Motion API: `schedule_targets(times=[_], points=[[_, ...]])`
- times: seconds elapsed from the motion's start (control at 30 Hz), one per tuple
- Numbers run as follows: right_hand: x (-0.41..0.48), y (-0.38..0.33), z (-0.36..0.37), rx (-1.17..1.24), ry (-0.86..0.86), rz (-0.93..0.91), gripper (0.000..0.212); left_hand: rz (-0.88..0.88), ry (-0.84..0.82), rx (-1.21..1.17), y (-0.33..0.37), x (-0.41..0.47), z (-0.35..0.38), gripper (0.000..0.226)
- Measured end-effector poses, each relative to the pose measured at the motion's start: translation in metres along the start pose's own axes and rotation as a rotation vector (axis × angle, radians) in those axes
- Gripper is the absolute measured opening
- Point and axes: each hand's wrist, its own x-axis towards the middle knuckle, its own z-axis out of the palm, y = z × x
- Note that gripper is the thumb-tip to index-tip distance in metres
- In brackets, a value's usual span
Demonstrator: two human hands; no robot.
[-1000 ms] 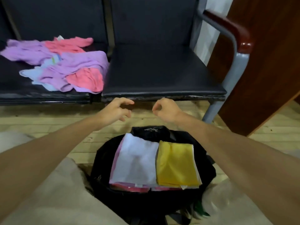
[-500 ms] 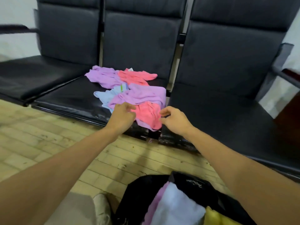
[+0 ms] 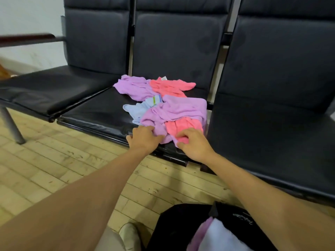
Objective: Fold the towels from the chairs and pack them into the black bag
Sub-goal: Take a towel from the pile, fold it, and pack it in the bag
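A heap of crumpled towels lies on the middle black seat (image 3: 101,113): a purple towel (image 3: 181,109), a pink towel (image 3: 183,125) under its front edge, a light blue towel (image 3: 139,111), and another purple (image 3: 134,86) and pink one (image 3: 170,86) further back. My left hand (image 3: 145,139) grips the front fold of the near purple towel. My right hand (image 3: 193,144) curls its fingers into the near pink towel at the seat's front edge. The black bag (image 3: 181,223) stands on the floor at the bottom, with folded white (image 3: 221,238) and purple towels inside.
Black seats flank the middle one, left (image 3: 45,89) and right (image 3: 272,142). A wooden armrest (image 3: 27,38) and a metal chair leg (image 3: 10,124) are at the far left. My shoe (image 3: 129,234) rests on the plank floor beside the bag.
Both hands rose from above the bag to the towel heap and now grip its front edge. The view swung up and left, so the bag dropped to the bottom.
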Motion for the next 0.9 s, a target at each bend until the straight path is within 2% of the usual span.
schedule_targets(times=[0.13,0.23,0.37,0.6,0.67,0.73,0.83,0.9], points=[[-0.002,-0.001,-0.006,-0.025,-0.05,-0.026,0.031,0.039,0.112,0.093,0.003,0.002,0.002,0.02],[-0.005,-0.001,-0.009,-0.028,-0.068,-0.043,0.031,0.017,0.189,-0.028,0.005,0.005,-0.003,0.019],[-0.008,0.0,-0.006,-0.043,-0.061,-0.039,0.036,-0.025,0.19,-0.597,0.009,0.001,-0.02,0.009],[-0.011,-0.011,-0.019,0.062,-0.119,0.028,0.033,-0.077,0.041,-1.232,0.029,-0.014,-0.05,0.019],[-0.009,-0.016,-0.028,0.207,-0.12,0.118,0.027,-0.054,-0.025,-1.407,0.035,-0.019,-0.059,0.025],[-0.007,-0.021,-0.037,0.484,-0.027,0.253,0.022,-0.012,-0.102,-1.526,0.038,-0.023,-0.064,0.03],[-0.011,-0.031,-0.051,1.037,0.052,0.454,0.039,0.049,-0.249,-1.637,0.039,-0.028,-0.065,0.027],[-0.012,-0.032,-0.056,1.25,0.04,0.51,0.048,0.081,-0.335,-1.667,0.042,-0.032,-0.068,0.023]])
